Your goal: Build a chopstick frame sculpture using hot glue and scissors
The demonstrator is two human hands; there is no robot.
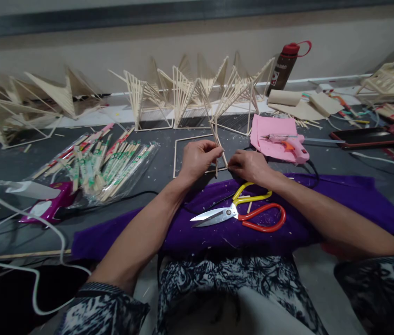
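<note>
A square frame of thin wooden sticks (pixel 175 156) lies on the dark table between my hands. My left hand (pixel 200 160) pinches a thin wooden stick (pixel 216 170) that stands over the frame's right side. My right hand (pixel 250 166) is closed, its fingertips at the frame's near right corner; the exact grip is partly hidden. Close to my forearms, scissors (pixel 232 212) with one yellow and one red handle lie on a purple cloth (pixel 340 190). A pink glue gun (pixel 296 145) with a glue stick in its back rests on a folded pink cloth (pixel 274 125).
Several stick structures (pixel 186 100) stand along the wall, more at the left (pixel 46 93). Bagged chopsticks (pixel 113 163) lie left, near a magenta device (pixel 48 204) with a white cable (pixel 62 237). A bottle (pixel 283 67), cardboard (pixel 295 109) and a phone (pixel 364 137) are at the right.
</note>
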